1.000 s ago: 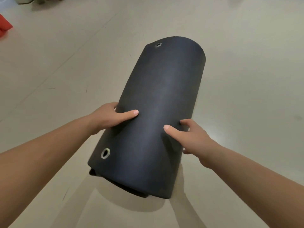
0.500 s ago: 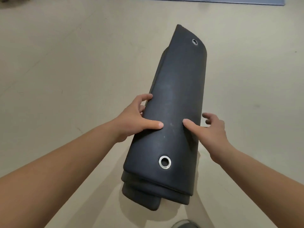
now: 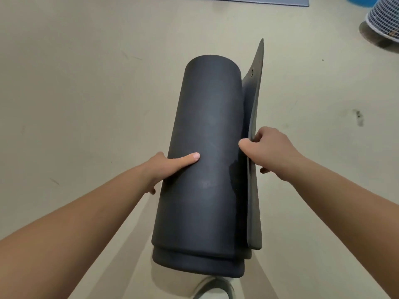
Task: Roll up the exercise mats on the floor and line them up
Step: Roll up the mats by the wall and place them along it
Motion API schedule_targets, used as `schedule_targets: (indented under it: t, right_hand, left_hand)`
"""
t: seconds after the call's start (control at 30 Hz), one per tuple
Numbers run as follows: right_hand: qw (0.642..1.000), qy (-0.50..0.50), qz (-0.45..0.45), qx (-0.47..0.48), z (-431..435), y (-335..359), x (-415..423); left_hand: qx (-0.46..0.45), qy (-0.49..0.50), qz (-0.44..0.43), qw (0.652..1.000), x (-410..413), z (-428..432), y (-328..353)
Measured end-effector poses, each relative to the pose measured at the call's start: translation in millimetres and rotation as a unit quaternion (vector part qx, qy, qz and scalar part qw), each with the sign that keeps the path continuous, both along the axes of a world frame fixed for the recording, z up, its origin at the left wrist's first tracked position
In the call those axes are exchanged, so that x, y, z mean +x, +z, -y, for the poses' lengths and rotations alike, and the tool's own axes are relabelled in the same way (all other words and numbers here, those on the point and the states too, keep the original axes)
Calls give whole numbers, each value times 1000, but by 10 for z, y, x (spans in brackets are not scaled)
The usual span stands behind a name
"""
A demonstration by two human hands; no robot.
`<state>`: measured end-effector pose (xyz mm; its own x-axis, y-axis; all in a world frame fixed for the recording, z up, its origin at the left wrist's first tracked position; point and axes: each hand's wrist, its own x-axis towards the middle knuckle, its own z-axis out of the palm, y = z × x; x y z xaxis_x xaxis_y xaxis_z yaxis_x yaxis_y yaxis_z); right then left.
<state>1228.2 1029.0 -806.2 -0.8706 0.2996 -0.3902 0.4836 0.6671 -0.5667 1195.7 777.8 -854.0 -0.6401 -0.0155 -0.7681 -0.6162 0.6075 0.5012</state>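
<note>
Head view, A asking: where does the mat sit right now?

B: The rolled black mat (image 3: 207, 160) is up in both hands over the beige floor (image 3: 86, 93), its long axis pointing away from the person. Judging by the shadow beneath, the near end looks clear of the floor. The left hand (image 3: 167, 166) grips the left side, thumb laid across the top. Its other fingers go under the roll and are mostly hidden. The right hand (image 3: 269, 152) pinches the loose outer flap (image 3: 253, 104), thumb on the inner face and fingers curled on the outer one.

A: What could go wrong from here?

B: The flap stands away from the roll instead of lying on it. If the right hand lets go before the flap is wrapped round, I'd expect the foam to spring open and the roll to slacken. The layers at the near end are stepped rather than flush, so tightening may push them out further. The left hand also holds one side only, so a hard tug on the flap could turn the roll or slide it out of that grip.

A: Anything else nearby?

B: A second mat (image 3: 259, 0) lies flat at the far edge, well apart. There is also a white mesh object (image 3: 384, 18) at far right, though I cannot tell if it is a basket or a fan guard.

A: Any brand or writing?

B: None that I can read. There is only a small eyelet (image 3: 252, 72) near the flap's far corner.
</note>
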Motion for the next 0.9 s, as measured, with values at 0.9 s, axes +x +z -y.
schedule_targets:
  t: [0.9]
  right_hand:
    - [719, -626, -35, -299, -1967, -1189, 2823]
  left_hand:
    - [-196, -678, -424, 568, 1891, -4370, 150]
